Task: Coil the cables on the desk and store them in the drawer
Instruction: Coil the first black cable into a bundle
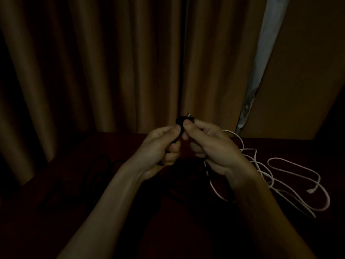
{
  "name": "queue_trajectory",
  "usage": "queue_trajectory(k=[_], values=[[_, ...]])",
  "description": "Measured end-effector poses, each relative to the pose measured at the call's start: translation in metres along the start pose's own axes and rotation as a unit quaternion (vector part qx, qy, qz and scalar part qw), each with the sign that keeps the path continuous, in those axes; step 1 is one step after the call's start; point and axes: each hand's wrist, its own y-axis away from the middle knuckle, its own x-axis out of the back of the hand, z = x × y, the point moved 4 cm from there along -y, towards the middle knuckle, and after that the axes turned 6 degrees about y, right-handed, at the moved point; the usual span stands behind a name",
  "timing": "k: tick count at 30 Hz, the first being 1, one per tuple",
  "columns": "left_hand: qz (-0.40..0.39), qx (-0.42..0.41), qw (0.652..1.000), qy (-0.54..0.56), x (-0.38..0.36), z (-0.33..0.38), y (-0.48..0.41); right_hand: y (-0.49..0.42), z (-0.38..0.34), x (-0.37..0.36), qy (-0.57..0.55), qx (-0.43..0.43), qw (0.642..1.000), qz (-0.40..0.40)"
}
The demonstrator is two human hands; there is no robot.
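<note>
Both my hands are raised over a dark red desk (56, 212) in dim light. My left hand (161, 148) grips a black cable just below its black plug (182, 120), fingers curled round it. My right hand (211, 144) pinches the plug from the right with thumb and fingers. More of the black cable (100, 165) lies in loose loops on the desk at the left, hard to make out. A white cable (291, 182) lies tangled in loops on the desk at the right, its connector end (310, 190) free. No drawer is visible.
Brown curtains (112, 62) hang right behind the desk's far edge. A pale strip of window (261, 71) shows between the curtain and a brown panel (308, 71) at the right. The front of the desk is very dark.
</note>
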Motion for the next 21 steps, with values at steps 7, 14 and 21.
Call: queue_trajectory(k=[7, 14, 21], values=[[0.157, -0.206, 0.861, -0.438, 0.005, 0.003, 0.000, -0.003, 0.007, -0.009, -0.026, -0.080, 0.992, 0.088], [0.207, -0.262, 0.707, -0.623, -0.006, 0.006, 0.011, 0.001, 0.002, -0.016, -0.043, -0.059, 0.990, 0.117], [0.095, -0.111, 0.951, -0.273, -0.002, 0.014, 0.003, 0.004, -0.009, -0.004, -0.034, -0.023, 0.999, 0.028]])
